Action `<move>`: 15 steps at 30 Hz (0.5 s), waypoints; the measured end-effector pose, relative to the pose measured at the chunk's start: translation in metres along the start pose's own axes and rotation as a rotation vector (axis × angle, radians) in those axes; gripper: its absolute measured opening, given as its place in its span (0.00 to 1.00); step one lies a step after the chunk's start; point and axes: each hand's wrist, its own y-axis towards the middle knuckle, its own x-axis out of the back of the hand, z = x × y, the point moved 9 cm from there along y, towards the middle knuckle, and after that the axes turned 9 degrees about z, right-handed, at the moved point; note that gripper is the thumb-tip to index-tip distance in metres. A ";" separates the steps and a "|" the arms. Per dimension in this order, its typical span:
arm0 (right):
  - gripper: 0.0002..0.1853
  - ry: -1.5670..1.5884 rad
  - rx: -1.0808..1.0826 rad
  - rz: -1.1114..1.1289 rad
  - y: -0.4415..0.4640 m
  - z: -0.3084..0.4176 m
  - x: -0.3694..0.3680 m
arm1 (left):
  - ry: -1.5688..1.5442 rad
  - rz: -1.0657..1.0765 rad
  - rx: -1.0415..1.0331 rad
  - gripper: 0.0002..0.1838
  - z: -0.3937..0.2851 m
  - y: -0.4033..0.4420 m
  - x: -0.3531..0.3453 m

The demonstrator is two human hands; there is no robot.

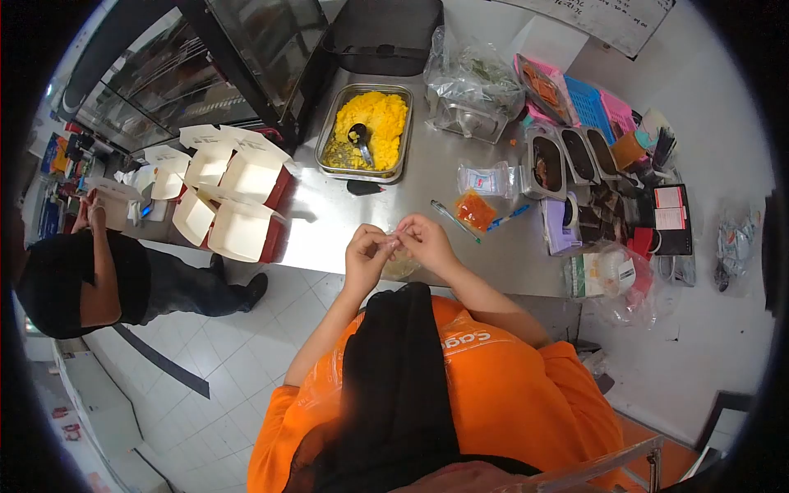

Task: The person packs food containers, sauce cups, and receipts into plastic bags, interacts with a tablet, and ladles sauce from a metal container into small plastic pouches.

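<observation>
My left hand [367,252] and my right hand [422,242] meet at the counter's front edge, fingertips pinched together. Between and below them hangs a small clear plastic bag [401,268], its top gripped by both hands; what is in it is hard to make out. To the right on the counter lies a bag of orange sauce [475,211], with a pen [454,221] on one side and a blue marker [509,217] on the other. Further back, a metal tray [323,158] holds yellow food that looks like rice, and a black spoon [361,140] rests in it.
Several open red-and-white boxes [243,234] stand at the counter's left. A co-worker [90,279] handles a box there. Metal containers [545,164], a tape roll [570,211] and bagged items [612,275] crowd the right. A bag of greens [474,78] sits at the back.
</observation>
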 end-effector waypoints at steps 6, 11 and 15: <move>0.07 -0.176 0.132 0.203 -0.005 -0.006 -0.009 | 0.058 0.001 0.045 0.02 0.005 0.003 0.005; 0.07 -0.220 0.086 0.163 0.000 -0.022 -0.010 | 0.080 0.051 0.111 0.02 0.009 0.009 0.005; 0.05 -0.317 0.332 -0.084 -0.020 0.035 -0.013 | -0.008 0.015 0.205 0.03 0.031 0.007 0.018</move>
